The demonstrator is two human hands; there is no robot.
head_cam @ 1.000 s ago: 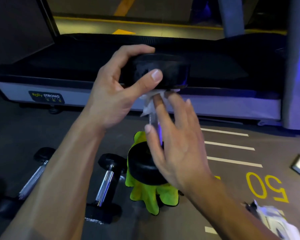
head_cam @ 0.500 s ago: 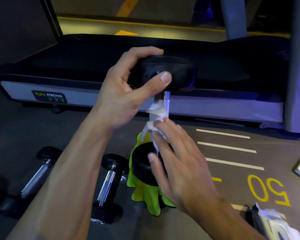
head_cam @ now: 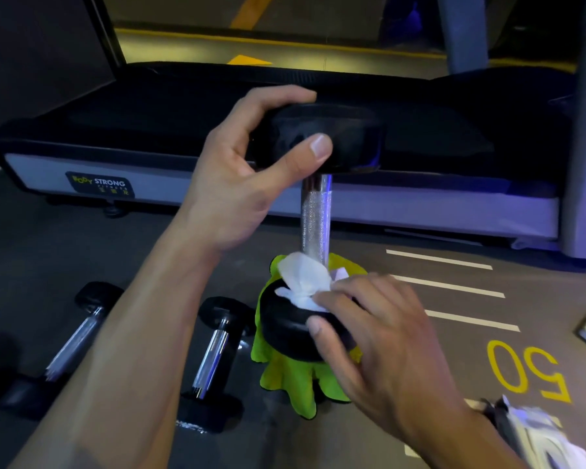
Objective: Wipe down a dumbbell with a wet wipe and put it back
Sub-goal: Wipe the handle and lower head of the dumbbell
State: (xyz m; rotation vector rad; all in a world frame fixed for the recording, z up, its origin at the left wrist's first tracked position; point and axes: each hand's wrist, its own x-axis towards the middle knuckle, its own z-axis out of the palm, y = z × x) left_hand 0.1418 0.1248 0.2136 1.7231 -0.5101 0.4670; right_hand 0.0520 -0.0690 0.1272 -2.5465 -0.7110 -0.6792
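Our right hand (head_cam: 386,336) has slid the wet wipe (head_cam: 303,282) down the handle to the lower head, pinching it there. Our left hand (head_cam: 247,170) grips the upright dumbbell (head_cam: 315,214) by its top, over a green cloth (head_cam: 288,377). Two dumbbells (head_cam: 214,357) lie left; a treadmill (head_cam: 183,184) stands behind.

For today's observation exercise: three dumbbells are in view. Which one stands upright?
The dumbbell gripped at its top head by the left hand, its lower head on the green cloth. The other two lie flat on the floor.
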